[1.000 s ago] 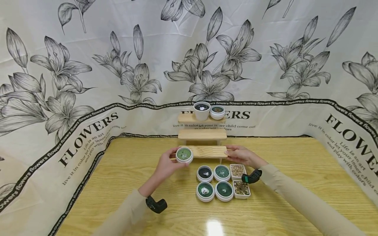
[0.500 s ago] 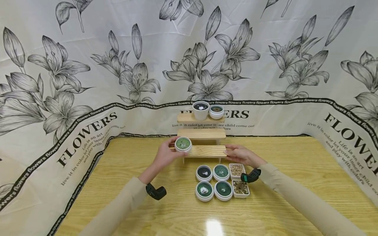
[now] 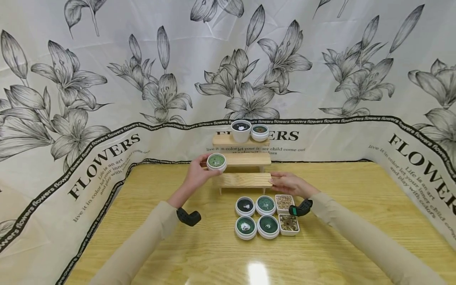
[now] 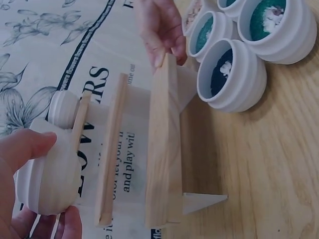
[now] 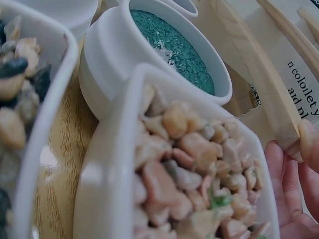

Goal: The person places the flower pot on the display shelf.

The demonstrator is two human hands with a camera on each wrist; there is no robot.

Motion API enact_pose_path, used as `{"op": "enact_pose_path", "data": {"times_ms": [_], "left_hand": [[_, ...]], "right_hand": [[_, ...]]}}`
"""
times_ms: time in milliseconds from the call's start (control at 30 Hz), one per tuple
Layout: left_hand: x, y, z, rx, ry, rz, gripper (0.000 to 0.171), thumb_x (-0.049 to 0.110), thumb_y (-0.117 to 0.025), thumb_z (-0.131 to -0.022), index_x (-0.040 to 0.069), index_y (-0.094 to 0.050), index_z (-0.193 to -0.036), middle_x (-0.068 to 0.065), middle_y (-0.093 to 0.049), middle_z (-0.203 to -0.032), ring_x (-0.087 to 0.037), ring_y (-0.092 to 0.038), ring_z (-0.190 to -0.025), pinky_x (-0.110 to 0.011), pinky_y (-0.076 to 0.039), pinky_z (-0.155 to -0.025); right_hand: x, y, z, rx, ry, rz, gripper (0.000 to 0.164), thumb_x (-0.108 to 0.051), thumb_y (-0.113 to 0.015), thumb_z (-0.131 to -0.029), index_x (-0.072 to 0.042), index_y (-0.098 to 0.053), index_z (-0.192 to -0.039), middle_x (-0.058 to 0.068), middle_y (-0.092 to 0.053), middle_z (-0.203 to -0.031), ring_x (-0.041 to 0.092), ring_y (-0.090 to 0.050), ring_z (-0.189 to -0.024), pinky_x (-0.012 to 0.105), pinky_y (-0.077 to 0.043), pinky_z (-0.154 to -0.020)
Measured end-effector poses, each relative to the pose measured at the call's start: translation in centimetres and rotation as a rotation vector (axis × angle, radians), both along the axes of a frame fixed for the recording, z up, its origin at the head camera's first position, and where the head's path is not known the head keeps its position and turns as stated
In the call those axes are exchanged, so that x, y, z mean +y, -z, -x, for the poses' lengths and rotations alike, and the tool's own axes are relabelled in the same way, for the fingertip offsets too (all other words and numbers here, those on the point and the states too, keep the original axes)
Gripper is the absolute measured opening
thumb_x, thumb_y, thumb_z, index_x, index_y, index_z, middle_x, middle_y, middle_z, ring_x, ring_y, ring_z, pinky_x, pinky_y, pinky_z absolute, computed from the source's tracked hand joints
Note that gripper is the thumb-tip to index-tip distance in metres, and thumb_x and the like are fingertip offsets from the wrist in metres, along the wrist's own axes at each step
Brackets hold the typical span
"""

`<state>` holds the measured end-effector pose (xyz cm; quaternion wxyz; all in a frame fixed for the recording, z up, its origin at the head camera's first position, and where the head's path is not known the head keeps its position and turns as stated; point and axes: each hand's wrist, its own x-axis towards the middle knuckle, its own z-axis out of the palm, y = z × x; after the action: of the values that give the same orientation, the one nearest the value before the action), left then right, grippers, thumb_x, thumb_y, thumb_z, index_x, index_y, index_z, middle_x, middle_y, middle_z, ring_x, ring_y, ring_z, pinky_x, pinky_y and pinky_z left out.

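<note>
My left hand (image 3: 197, 172) grips a round white pot (image 3: 216, 162) with a green filling, thumb on one side and fingers on the other. It is raised at the left end of the middle shelf (image 3: 246, 159) of a three-step wooden stand. My right hand (image 3: 289, 184) pinches the right end of the lowest shelf (image 3: 246, 180), as the right wrist view also shows with its thumb and fingers at the board's end. On the top shelf (image 3: 221, 140) stand a taller white pot (image 3: 241, 132) with a dark filling and a smaller round pot (image 3: 260, 133).
In front of the stand sit several round white pots (image 3: 246, 227) with dark and green fillings. Beside them are two square white pots, one with pale pebbles (image 3: 284, 202), one with mixed pebbles (image 3: 289, 225). A flower-printed cloth (image 3: 171, 142) hangs behind the wooden table (image 3: 160, 253).
My left hand has lifted the pot with the green filling from the lowest shelf's level up to the middle shelf's left end. My right hand stays at the lowest shelf.
</note>
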<state>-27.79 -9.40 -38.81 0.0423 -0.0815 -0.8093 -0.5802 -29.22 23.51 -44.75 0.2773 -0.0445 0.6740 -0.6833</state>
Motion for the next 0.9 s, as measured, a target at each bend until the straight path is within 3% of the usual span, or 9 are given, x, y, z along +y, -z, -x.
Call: {"op": "enact_pose_path", "data": {"times_ms": [300, 533, 900], "left_hand": [[-0.7, -0.9, 1.3, -0.016, -0.042, 0.038, 0.069, 0.01, -0.08, -0.072, -0.002, -0.051, -0.134, -0.019, -0.06, -0.125, -0.028, -0.06, -0.102, -0.022, -0.051, -0.078], [-1.2, -1.0, 2.0, -0.003, -0.022, 0.064, 0.07, 0.01, -0.081, -0.073, 0.0, -0.05, -0.135, -0.017, -0.059, -0.125, -0.027, -0.059, -0.104, -0.028, -0.052, -0.084], [-1.5, -1.5, 3.6, 0.063, 0.037, 0.078, 0.067, 0.008, -0.079, -0.074, 0.003, -0.051, -0.134, -0.018, -0.059, -0.12, -0.028, -0.058, -0.103, -0.027, -0.052, -0.079]], "right_hand": [[0.0, 0.1, 0.1, -0.003, 0.0, -0.004, 0.064, -0.001, -0.043, -0.099, 0.013, -0.005, -0.148, -0.004, -0.058, -0.1, 0.001, -0.062, -0.09, 0.023, -0.051, -0.096], [-0.1, 0.0, 0.3, -0.006, 0.011, -0.01, 0.064, -0.001, -0.044, -0.098, 0.013, -0.006, -0.148, -0.005, -0.058, -0.098, 0.001, -0.063, -0.088, 0.021, -0.053, -0.093], [-0.4, 0.1, 0.2, -0.031, 0.032, 0.001, 0.065, 0.001, -0.045, -0.098, 0.012, -0.006, -0.148, -0.002, -0.058, -0.098, 0.003, -0.063, -0.085, 0.023, -0.053, -0.093]]}}
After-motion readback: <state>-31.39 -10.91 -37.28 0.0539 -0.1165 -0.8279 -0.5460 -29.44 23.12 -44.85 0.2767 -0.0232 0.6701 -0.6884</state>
